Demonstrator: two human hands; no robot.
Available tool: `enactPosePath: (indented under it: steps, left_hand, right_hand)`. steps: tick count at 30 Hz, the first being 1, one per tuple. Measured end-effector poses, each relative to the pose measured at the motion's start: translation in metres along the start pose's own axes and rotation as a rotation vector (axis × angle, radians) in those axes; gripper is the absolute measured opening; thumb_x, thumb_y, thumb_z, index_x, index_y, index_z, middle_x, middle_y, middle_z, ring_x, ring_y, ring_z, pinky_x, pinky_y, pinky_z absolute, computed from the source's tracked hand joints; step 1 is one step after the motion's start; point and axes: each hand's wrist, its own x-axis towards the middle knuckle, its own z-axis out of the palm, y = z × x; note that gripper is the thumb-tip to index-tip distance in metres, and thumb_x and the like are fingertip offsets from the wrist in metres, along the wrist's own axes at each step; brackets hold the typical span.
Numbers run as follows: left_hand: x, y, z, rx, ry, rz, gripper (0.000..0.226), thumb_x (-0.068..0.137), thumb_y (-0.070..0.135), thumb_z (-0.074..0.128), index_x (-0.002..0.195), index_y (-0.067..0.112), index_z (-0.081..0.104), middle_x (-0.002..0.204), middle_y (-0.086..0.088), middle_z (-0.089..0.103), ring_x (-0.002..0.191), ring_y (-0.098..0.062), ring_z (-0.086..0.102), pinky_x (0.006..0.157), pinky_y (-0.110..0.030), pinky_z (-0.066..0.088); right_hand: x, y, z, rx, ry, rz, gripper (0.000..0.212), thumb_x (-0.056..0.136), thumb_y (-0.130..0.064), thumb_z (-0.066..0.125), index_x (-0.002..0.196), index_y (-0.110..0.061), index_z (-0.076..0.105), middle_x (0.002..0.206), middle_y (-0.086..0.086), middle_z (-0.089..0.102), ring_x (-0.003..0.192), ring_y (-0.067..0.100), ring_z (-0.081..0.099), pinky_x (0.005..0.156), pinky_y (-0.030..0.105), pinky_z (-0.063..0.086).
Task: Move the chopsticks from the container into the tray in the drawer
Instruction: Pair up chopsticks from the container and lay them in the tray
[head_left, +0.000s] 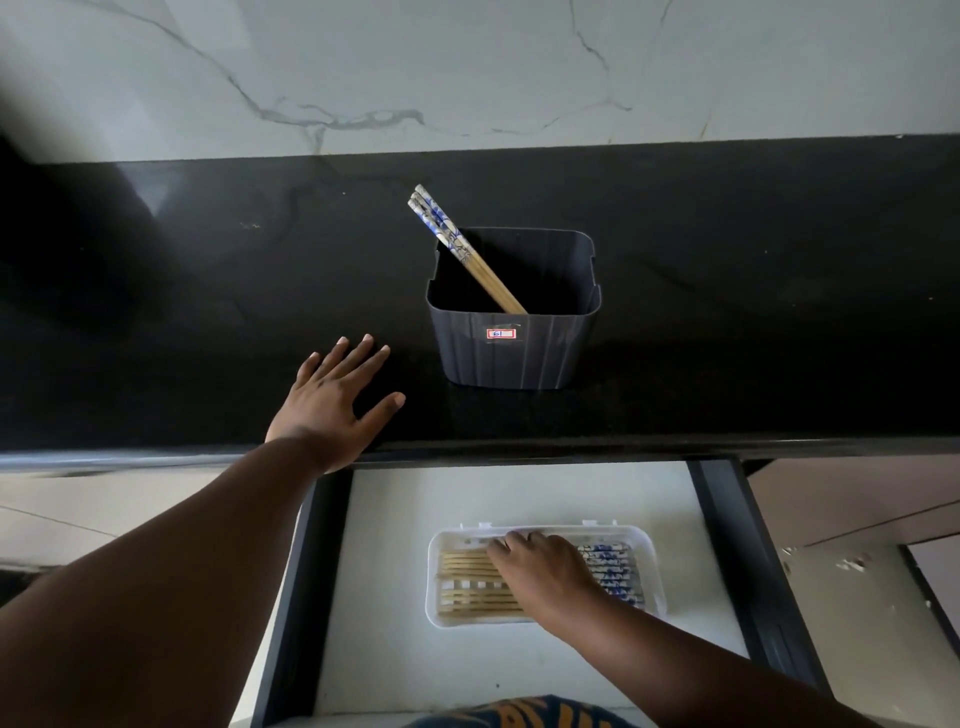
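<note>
- Resting flat on the black counter (727, 312), our left hand (332, 395) has its fingers straight and spread, the thumb out to the side; it holds nothing.
- Our left hand lies near the front edge of the counter, to the left of the dark grey container (511, 353) and apart from it.
- We see the container standing upright on the counter, with a small red-framed label (501, 333) on its front wall.
- We count about three chopsticks in the container (457, 244); they lean together to the upper left, the blue-and-white patterned ends rise above the rim, and the wooden tips go down inside.
- Below the counter the drawer (722, 545) is pulled out, and it has dark side walls and a pale floor.
- We find the white tray (649, 551) lying on the drawer floor, about in the middle.
- Many chopsticks in the tray (467, 571) lie side by side across it, with the wooden tips to the left and the patterned ends to the right.
- Our right hand (545, 577) is on top of these chopsticks, palm down, and the fingers reach toward the back left of the tray.
- We cannot tell if the right fingers pinch a chopstick or only press on them, because the back of the hand hides it.
- Behind the counter there is a pale marble wall (467, 67) with grey veins.
</note>
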Motion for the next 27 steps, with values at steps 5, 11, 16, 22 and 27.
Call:
enactPosePath:
  steps: [5,11,16,22,27]
  left_hand:
    - [0.001,-0.001,0.000,-0.001,0.001,0.010,0.069,0.092,0.068,0.028,0.152,0.035,0.019,0.159,0.012,0.008,0.148,-0.011,-0.002,0.120,-0.034,-0.003]
    - [0.002,0.000,-0.001,-0.013,0.009,0.001,0.068,0.093,0.066,0.032,0.152,0.035,0.020,0.160,0.011,0.009,0.148,-0.010,-0.002,0.120,-0.034,-0.003]
    - [0.001,0.001,-0.001,-0.012,0.012,-0.001,0.075,0.087,0.072,0.024,0.152,0.035,0.020,0.159,0.012,0.009,0.148,-0.009,-0.001,0.120,-0.034,-0.003]
    - [0.002,-0.001,0.002,-0.011,0.010,-0.006,0.081,0.081,0.077,0.015,0.152,0.037,0.019,0.159,0.015,0.006,0.146,-0.006,-0.007,0.120,-0.034,-0.004]
    - [0.001,-0.001,0.001,-0.013,0.005,-0.007,0.078,0.084,0.075,0.017,0.152,0.038,0.015,0.158,0.017,0.001,0.145,-0.005,-0.011,0.119,-0.031,-0.008]
  right_hand:
    - [-0.004,-0.001,-0.009,0.016,-0.069,0.019,0.038,0.089,-0.003,0.048,0.127,-0.010,0.047,0.118,0.013,0.057,0.103,0.037,0.059,0.078,0.044,0.049]
    - [-0.010,-0.003,-0.082,0.267,-0.208,0.028,0.042,0.084,-0.015,0.054,0.126,-0.026,0.054,0.120,0.003,0.061,0.108,0.029,0.060,0.086,0.036,0.048]
    - [-0.022,-0.012,-0.209,0.514,-0.242,-0.086,0.023,0.083,-0.028,0.063,0.104,-0.039,0.065,0.103,-0.013,0.071,0.092,0.007,0.064,0.083,0.029,0.052]
    - [0.004,0.001,-0.307,0.582,0.648,-0.053,0.007,0.083,-0.026,0.068,0.089,-0.030,0.070,0.079,-0.015,0.071,0.070,0.000,0.061,0.067,0.023,0.048]
    - [0.066,0.031,-0.307,0.382,0.541,0.267,0.012,0.087,-0.022,0.061,0.099,-0.020,0.064,0.099,0.000,0.069,0.091,0.023,0.063,0.077,0.034,0.051]
